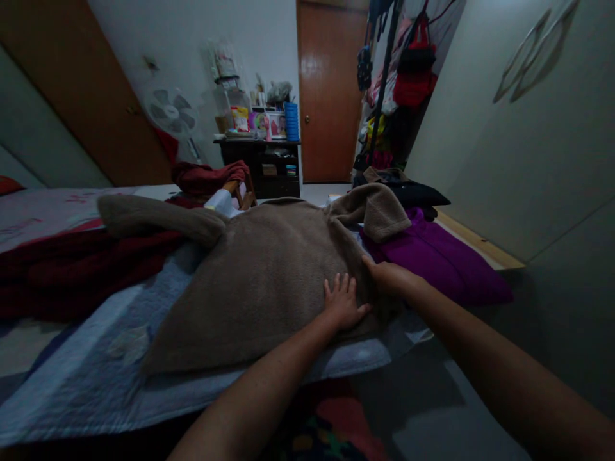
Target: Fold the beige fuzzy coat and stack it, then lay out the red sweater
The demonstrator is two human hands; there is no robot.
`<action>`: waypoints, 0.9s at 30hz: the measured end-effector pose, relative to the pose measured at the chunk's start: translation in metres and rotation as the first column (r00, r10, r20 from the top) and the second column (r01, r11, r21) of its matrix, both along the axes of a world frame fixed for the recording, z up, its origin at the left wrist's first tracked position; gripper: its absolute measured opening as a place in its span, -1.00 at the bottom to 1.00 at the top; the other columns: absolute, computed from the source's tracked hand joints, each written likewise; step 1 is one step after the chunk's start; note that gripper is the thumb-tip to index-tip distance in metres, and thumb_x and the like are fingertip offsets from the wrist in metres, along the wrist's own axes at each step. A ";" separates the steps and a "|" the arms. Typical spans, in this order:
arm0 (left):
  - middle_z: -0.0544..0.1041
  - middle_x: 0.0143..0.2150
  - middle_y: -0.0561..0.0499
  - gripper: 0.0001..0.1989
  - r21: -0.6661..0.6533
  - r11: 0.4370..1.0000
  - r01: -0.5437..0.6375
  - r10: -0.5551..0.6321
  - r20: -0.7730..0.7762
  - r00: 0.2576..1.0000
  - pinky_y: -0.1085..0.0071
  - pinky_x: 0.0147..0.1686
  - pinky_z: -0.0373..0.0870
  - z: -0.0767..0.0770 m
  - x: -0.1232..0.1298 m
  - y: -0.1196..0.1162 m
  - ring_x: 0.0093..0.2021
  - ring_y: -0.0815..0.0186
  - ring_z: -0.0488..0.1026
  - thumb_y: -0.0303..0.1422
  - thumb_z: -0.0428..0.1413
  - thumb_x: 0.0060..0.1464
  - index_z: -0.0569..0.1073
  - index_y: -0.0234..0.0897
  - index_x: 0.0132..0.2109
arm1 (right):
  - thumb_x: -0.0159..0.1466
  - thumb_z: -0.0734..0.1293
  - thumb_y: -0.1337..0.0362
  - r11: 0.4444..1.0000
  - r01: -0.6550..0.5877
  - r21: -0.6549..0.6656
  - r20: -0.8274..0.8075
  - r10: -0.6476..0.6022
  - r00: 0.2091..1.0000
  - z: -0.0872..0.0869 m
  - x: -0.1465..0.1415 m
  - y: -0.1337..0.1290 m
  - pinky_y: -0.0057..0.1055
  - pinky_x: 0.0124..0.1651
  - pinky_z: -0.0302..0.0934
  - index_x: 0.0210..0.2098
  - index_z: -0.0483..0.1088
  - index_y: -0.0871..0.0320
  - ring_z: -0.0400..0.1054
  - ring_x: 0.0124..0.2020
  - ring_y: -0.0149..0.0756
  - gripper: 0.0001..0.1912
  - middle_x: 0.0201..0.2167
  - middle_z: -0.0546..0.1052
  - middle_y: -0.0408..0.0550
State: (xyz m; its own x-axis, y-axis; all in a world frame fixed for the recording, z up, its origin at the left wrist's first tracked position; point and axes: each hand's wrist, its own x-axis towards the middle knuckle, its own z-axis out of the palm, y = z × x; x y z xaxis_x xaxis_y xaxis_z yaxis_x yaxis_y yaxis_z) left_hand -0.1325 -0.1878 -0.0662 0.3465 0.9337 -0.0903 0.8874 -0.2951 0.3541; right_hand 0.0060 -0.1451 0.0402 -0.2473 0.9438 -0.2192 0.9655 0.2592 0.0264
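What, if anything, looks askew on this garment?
The brown garment lies unevenly: its left sleeve stretches out sideways, while the right sleeve is bent toward the purple cloth. No spill shows.

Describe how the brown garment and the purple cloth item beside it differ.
The brown garment is a muted, fuzzy-looking brown, while the purple cloth item is a vivid purple.
The brown garment is spread out, its sleeves showing; the purple cloth item lies in a compact, folded-looking shape.
The left hand lies flat on the brown garment, but not on the purple cloth item.
Both look mostly one plain colour.
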 end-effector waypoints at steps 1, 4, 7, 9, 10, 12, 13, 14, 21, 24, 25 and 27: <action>-0.13 0.46 -0.24 -0.13 -0.031 0.999 0.019 -0.019 0.007 1.000 -0.26 0.29 -0.26 0.004 -0.004 -0.002 0.43 -0.13 -0.30 0.13 -0.11 0.13 -0.03 -0.35 0.40 | 0.21 0.34 0.40 0.999 -0.027 0.038 0.029 0.026 0.999 0.002 -0.003 -0.003 -0.23 -0.04 0.26 0.29 0.13 0.13 0.42 -0.02 0.02 -0.32 0.00 0.49 0.26; 0.04 0.42 -0.20 -0.28 -0.097 0.982 0.164 -0.159 0.063 0.985 -0.10 0.30 -0.04 0.020 -0.026 -0.012 0.41 -0.07 -0.07 -0.05 0.04 0.12 0.15 -0.26 0.34 | 0.29 0.18 0.39 0.977 -0.151 0.149 0.093 0.139 0.986 0.002 -0.022 -0.010 -0.16 0.02 0.20 0.22 0.23 0.17 0.31 0.08 0.05 -0.51 0.07 0.40 0.29; 0.48 0.13 -0.08 -0.64 -0.124 0.958 0.260 -0.235 0.185 0.954 0.21 0.14 0.29 0.038 -0.067 -0.025 0.14 0.14 0.39 -0.25 -0.02 0.19 0.45 -0.20 0.07 | 0.29 0.15 0.40 0.953 -0.257 0.161 -0.034 0.266 0.963 -0.013 -0.054 -0.013 -0.22 0.04 0.19 0.13 0.30 0.16 0.31 0.07 -0.05 -0.58 0.06 0.41 0.20; 0.57 -0.03 -0.03 -0.69 -0.050 0.990 0.134 -0.118 0.242 0.963 0.32 0.06 0.36 0.048 -0.104 -0.033 -0.01 0.24 0.48 -0.31 -0.10 0.24 0.49 -0.22 -0.02 | 0.31 0.15 0.38 0.938 -0.321 0.134 -0.162 0.340 0.926 -0.028 -0.081 -0.015 -0.28 0.10 0.16 0.14 0.30 0.18 0.29 0.13 -0.12 -0.58 0.14 0.37 0.18; 0.55 0.00 -0.03 -0.69 0.029 0.999 0.026 -0.032 0.251 0.967 0.34 0.08 0.35 0.052 -0.124 -0.037 0.02 0.26 0.46 -0.32 -0.10 0.25 0.47 -0.21 0.00 | 0.32 0.14 0.35 0.932 -0.337 0.132 -0.217 0.359 0.908 -0.036 -0.095 -0.016 -0.29 0.16 0.12 0.16 0.29 0.21 0.23 0.19 -0.13 -0.57 0.19 0.33 0.18; 0.47 0.13 -0.05 -0.70 0.194 0.957 -0.214 0.182 0.172 0.968 0.31 0.18 0.25 0.057 -0.165 -0.045 0.14 0.23 0.37 -0.36 -0.07 0.23 0.46 -0.22 0.02 | 0.36 0.12 0.25 0.930 -0.338 0.147 -0.306 0.368 0.878 -0.051 -0.122 -0.018 -0.24 0.26 0.02 0.21 0.25 0.25 0.09 0.30 -0.10 -0.54 0.29 0.23 0.20; 0.41 0.19 -0.08 -0.70 0.273 0.902 -0.334 0.323 0.086 0.942 0.25 0.24 0.18 0.058 -0.186 -0.049 0.22 0.18 0.29 -0.37 -0.06 0.22 0.45 -0.21 0.03 | 0.37 0.12 0.19 0.931 -0.331 0.156 -0.342 0.365 0.866 -0.058 -0.135 -0.019 -0.20 0.30 -0.04 0.24 0.21 0.27 0.02 0.34 -0.09 -0.50 0.32 0.18 0.19; 0.35 0.24 -0.11 -0.69 0.331 0.837 -0.436 0.462 -0.001 0.887 0.17 0.26 0.13 0.058 -0.205 -0.054 0.28 0.12 0.21 -0.37 -0.05 0.22 0.44 -0.22 0.06 | 0.38 0.12 0.14 0.932 -0.324 0.162 -0.372 0.362 0.855 -0.064 -0.146 -0.020 -0.17 0.32 -0.08 0.26 0.18 0.28 -0.04 0.36 -0.07 -0.47 0.35 0.13 0.19; 0.37 0.21 -0.26 -0.51 0.190 0.648 -0.738 0.756 -0.283 0.591 0.19 0.07 0.32 0.053 -0.289 -0.083 0.15 0.05 0.38 -0.29 -0.05 0.23 0.20 -0.30 0.27 | 0.38 0.12 0.09 0.933 -0.315 0.172 -0.437 0.359 0.825 -0.111 -0.169 -0.016 -0.13 0.38 -0.20 0.32 0.10 0.28 -0.15 0.41 -0.12 -0.39 0.38 0.06 0.11; 0.46 0.12 -0.26 -0.54 0.098 0.639 -0.763 0.752 -0.285 0.594 0.22 0.02 0.34 0.055 -0.301 -0.082 0.09 0.07 0.45 -0.29 -0.09 0.25 0.21 -0.32 0.24 | 0.37 0.12 0.08 0.932 -0.308 0.189 -0.439 0.361 0.822 -0.124 -0.165 -0.014 -0.14 0.38 -0.19 0.33 0.08 0.24 -0.15 0.41 -0.16 -0.39 0.39 0.06 0.08; 0.48 0.10 -0.27 -0.54 0.075 0.628 -0.775 0.758 -0.285 0.587 0.20 0.02 0.34 0.056 -0.304 -0.080 0.08 0.05 0.46 -0.28 -0.08 0.25 0.21 -0.33 0.24 | 0.37 0.12 0.08 0.932 -0.307 0.195 -0.439 0.363 0.822 -0.125 -0.164 -0.014 -0.15 0.38 -0.19 0.33 0.09 0.23 -0.14 0.40 -0.17 -0.39 0.39 0.06 0.08; 0.47 0.13 -0.30 -0.51 0.035 0.605 -0.795 0.776 -0.249 0.580 0.19 0.03 0.33 0.060 -0.310 -0.075 0.10 0.02 0.45 -0.27 -0.07 0.24 0.18 -0.38 0.26 | 0.37 0.12 0.08 0.931 -0.303 0.203 -0.438 0.363 0.822 -0.127 -0.163 -0.014 -0.16 0.38 -0.18 0.33 0.09 0.23 -0.13 0.40 -0.18 -0.39 0.39 0.07 0.07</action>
